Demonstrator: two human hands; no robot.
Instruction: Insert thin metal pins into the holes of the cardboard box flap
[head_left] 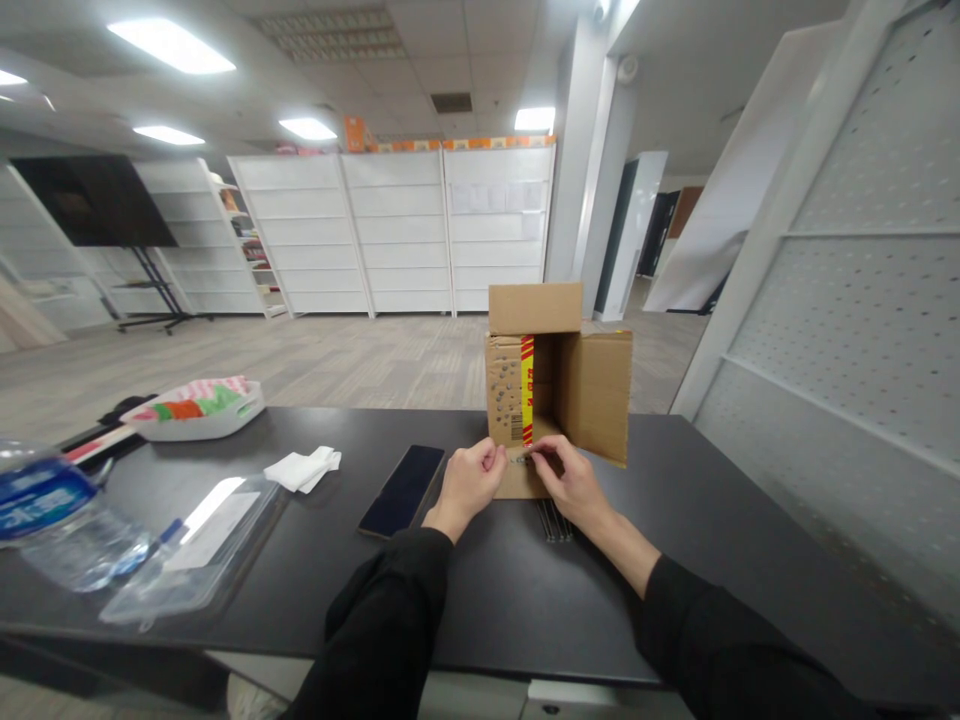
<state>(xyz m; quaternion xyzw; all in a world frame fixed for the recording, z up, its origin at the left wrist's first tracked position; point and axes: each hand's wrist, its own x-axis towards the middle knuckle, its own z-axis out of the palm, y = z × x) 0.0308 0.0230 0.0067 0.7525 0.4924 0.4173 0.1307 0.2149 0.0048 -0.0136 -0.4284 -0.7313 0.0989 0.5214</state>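
Note:
A small cardboard box [606, 385] stands on the dark table with its flaps spread open. Rows of small round grey spots dot its left panel, beside a yellow and red tape strip [527, 385]. My left hand [471, 483] is closed by the box's lower left, thumb and forefinger together. My right hand [574, 485] pinches at the lower front flap [517, 488], where small metallic bits lie. Whatever either hand grips is too small to make out. Several thin screws or nails [553, 522] lie on the table below the right hand.
Left of my hands lies a dark phone [403, 490]. Farther left are a white tissue [303, 468], a clear plastic case [199, 550], a water bottle [67, 520] and a white basket [196, 428] holding colourful packets. A perforated white panel [847, 330] rises along the right.

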